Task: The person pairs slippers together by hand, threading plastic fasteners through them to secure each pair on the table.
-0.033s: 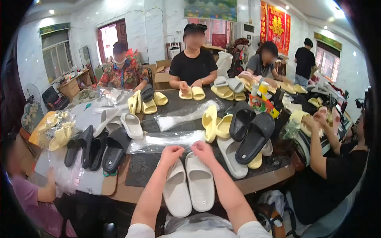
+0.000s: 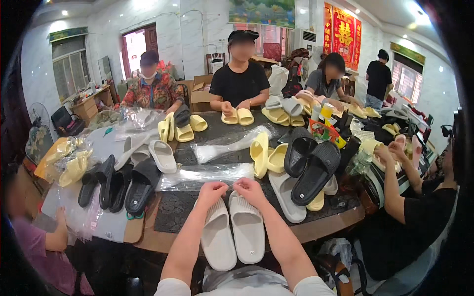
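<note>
A pair of light grey slide slippers stands side by side at the table's near edge, heels toward me: the left slipper (image 2: 217,241) and the right slipper (image 2: 248,232). Over their toe ends, my left hand (image 2: 212,192) is closed in a pinch. My right hand (image 2: 250,191) pinches too, with its fingertips close to those of the left. Whatever lies between the fingers is too small to make out. Just beyond my hands are clear plastic packets of thin white strips (image 2: 207,176), lying across the dark table mat (image 2: 170,212).
Black slippers (image 2: 141,190) and a grey one (image 2: 163,156) lie to the left. At right, black slippers (image 2: 317,172) rest on a grey slipper (image 2: 288,197), beside yellow ones (image 2: 259,154). Co-workers sit around the table, one (image 2: 240,81) opposite me handling yellow slippers (image 2: 238,117).
My right hand has shifted slightly left, so the gap between the two hands' fingertips has narrowed. The grey slippers stay practically where they were.
</note>
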Tool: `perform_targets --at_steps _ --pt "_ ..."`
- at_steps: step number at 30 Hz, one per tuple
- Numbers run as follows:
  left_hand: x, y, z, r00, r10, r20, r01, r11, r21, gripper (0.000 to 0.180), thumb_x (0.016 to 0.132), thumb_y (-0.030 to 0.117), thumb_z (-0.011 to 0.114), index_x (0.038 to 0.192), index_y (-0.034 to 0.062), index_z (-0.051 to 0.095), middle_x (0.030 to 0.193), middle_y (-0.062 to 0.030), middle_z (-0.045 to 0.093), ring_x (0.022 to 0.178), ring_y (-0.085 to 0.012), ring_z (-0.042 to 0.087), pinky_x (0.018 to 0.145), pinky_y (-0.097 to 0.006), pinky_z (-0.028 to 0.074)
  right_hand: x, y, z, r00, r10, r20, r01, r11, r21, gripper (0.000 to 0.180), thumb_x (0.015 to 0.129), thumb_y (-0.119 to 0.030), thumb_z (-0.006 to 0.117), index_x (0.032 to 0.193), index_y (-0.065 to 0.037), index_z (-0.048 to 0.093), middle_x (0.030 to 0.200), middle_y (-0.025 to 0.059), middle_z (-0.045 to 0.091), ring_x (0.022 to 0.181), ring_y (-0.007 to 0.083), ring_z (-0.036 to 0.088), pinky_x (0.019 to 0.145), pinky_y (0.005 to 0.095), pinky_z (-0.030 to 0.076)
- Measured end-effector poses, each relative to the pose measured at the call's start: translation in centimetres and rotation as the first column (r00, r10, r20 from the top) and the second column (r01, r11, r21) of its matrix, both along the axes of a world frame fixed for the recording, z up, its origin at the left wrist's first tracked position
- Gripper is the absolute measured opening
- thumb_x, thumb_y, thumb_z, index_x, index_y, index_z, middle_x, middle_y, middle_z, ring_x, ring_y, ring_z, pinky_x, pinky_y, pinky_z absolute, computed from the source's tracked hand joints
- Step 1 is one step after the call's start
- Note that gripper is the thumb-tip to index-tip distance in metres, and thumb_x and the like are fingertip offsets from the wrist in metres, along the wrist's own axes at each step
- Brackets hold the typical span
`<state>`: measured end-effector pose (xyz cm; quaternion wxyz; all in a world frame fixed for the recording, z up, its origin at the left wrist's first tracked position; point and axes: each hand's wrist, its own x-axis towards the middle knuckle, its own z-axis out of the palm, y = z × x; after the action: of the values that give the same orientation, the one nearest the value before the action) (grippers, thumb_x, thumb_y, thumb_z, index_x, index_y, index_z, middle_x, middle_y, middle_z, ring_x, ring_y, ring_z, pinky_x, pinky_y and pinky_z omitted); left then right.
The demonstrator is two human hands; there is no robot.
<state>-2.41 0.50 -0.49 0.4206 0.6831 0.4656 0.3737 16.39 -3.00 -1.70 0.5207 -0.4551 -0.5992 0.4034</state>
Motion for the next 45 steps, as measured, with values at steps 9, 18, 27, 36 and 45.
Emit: perform_targets --at_steps 9,18,27,36,45 --pt "0.8 0.2 0.9 1.0 0.012 0.009 -0.012 0.999 -0.038 0.021 0.079 0.02 0.068 0.09 0.0027 0.071 0.072 -0.0032 0.067 0.066 -0.0083 0.059 0.063 -0.025 0.048 1.2 1.8 -0.7 0.973 -0.23 -0.031 0.23 0.973 -0.028 0.022 0.084 -0.019 0.064 0.093 0.001 0.063 0.077 0.0066 0.065 0.066 0.0109 0.059 0.059 0.0243 0.046" --pt "0.9 0.1 0.7 0.999 -0.02 0.029 0.02 1.0 -0.001 0.023 0.08 0.021 0.067 0.09 0.0011 0.071 0.071 -0.0033 0.067 0.065 -0.0088 0.059 0.063 -0.026 0.048 1.5 2.0 -1.2 0.968 -0.243 -0.059 0.24 0.969 -0.052 0.023 0.085 -0.018 0.062 0.097 0.001 0.06 0.076 0.0065 0.065 0.066 0.0108 0.059 0.061 0.0257 0.047" --pt "1.1 -0.1 1.0 0.999 -0.041 -0.015 0.042 0.999 0.032 0.024 0.08 0.023 0.066 0.09 0.003 0.071 0.073 -0.0052 0.069 0.066 -0.0109 0.062 0.065 -0.026 0.049 1.0 1.2 0.1 0.982 -0.188 -0.007 0.188 0.982 0.025 0.021 0.087 -0.017 0.059 0.095 0.003 0.059 0.073 0.0071 0.063 0.066 0.0111 0.059 0.061 0.0249 0.046" --pt "1.0 -0.2 0.9 0.994 -0.103 0.044 0.103 0.995 0.001 0.02 0.08 0.018 0.067 0.09 0.0003 0.07 0.077 -0.003 0.067 0.07 -0.0091 0.06 0.067 -0.025 0.047 0.5 0.2 1.6 0.989 -0.007 0.147 0.0 0.999 0.045 0.02 0.083 -0.015 0.062 0.094 0.001 0.062 0.075 0.006 0.064 0.067 0.0109 0.061 0.063 0.0264 0.048" --pt "0.3 0.8 -0.4 0.998 -0.064 0.015 0.065 0.998 -0.013 0.023 0.077 0.023 0.068 0.086 0.0025 0.071 0.074 -0.0037 0.068 0.067 -0.0097 0.061 0.064 -0.025 0.048 0.5 1.1 0.3 0.975 -0.179 0.135 0.161 0.979 0.128 0.019 0.081 -0.019 0.063 0.09 -0.001 0.063 0.076 0.0056 0.064 0.068 0.0124 0.059 0.066 0.0271 0.047"
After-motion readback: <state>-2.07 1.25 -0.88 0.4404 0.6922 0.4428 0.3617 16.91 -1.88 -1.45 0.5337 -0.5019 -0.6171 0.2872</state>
